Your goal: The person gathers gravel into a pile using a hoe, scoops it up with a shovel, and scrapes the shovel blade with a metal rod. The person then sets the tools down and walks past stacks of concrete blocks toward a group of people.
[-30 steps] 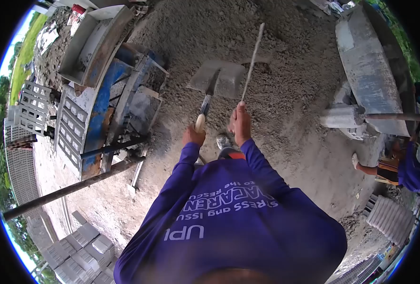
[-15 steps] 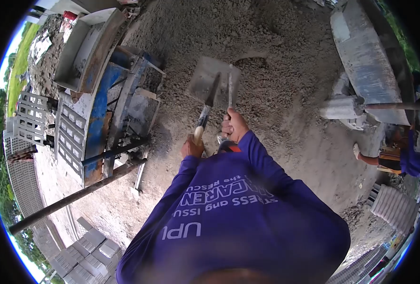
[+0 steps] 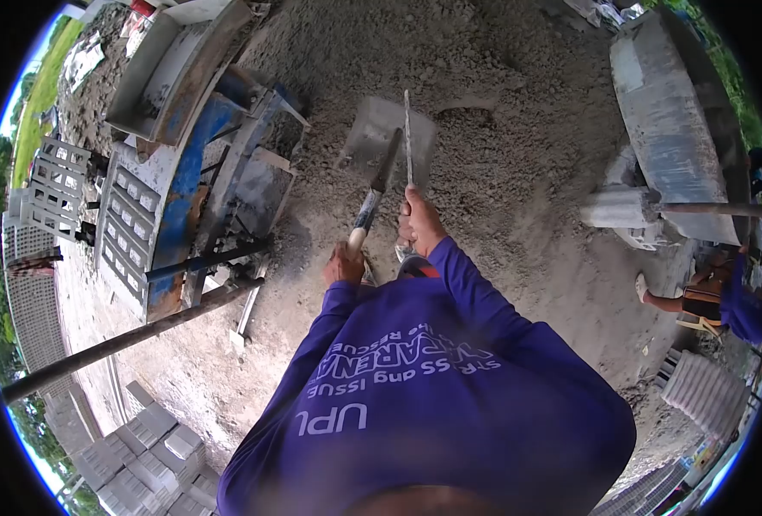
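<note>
My left hand (image 3: 344, 265) is closed round the pale wooden handle of a shovel (image 3: 368, 205). The shovel's grey blade (image 3: 370, 138) is held out over grey, crumbly material (image 3: 518, 129). In my right hand (image 3: 419, 225), the fingers are wrapped round one end of a thin, rough rod (image 3: 408, 138). The rod points away from me and passes in front of the blade; whether they touch is unclear. Both hands are in front of my body, the right one slightly farther forward.
A blue metal block machine (image 3: 183, 189) stands at the left, with a long bar (image 3: 131, 344) jutting from it. Grey blocks (image 3: 144, 456) are stacked at lower left. At the right are a large metal trough (image 3: 669, 120) and a seated person (image 3: 737, 301).
The rod has swung left from beside the blade, lay over it, and now points straight ahead. My right hand has shifted left. The shovel has moved slightly, with its handle still gripped.
</note>
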Demonstrator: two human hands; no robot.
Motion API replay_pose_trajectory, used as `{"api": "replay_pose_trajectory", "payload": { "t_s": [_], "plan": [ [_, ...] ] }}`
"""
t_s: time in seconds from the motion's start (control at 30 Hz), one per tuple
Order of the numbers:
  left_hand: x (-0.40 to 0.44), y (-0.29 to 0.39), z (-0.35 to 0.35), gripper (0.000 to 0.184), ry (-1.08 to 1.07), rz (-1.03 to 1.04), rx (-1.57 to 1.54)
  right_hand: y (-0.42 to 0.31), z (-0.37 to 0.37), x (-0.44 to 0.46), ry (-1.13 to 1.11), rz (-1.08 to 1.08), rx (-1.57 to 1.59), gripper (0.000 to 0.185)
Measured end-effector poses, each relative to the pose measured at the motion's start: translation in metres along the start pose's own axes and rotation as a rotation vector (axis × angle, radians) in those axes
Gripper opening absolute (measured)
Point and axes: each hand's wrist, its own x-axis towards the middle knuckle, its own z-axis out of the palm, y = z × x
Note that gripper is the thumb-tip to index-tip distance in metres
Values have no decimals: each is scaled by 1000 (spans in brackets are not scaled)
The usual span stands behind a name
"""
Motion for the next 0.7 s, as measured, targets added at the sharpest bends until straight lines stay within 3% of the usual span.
{"api": "replay_pose_trajectory", "payload": {
  "t_s": [0.03,0.17,0.23,0.27,0.37,0.5,0.6,0.7],
  "plan": [
    [5,-3,2,31,-7,-11,-1,-12,-2,-4,-10,3,-11,51],
    [-10,-15,5,28,-10,-40,-10,-44,8,-35,7,-512,-56,53],
    [-11,-11,-1,28,-2,-25,-12,-7,4,-11,103,-552,-59,54],
    [-12,-6,-6,29,-17,-27,-14,14,-9,-2,37,-280,-116,52],
    [-9,-6,-7,31,-106,-50,-24,23,-51,2,46,131,-325,53],
    [0,-5,-21,33,-286,-89,62,23,-89,-36,30,-202,-860,53],
    [-2,-6,-31,35,-285,-67,71,34,-108,-29,131,-457,-1198,61],
    [-9,-18,-47,39,-296,-31,113,29,-117,-22,53,-385,-1454,66]
  ]
}}
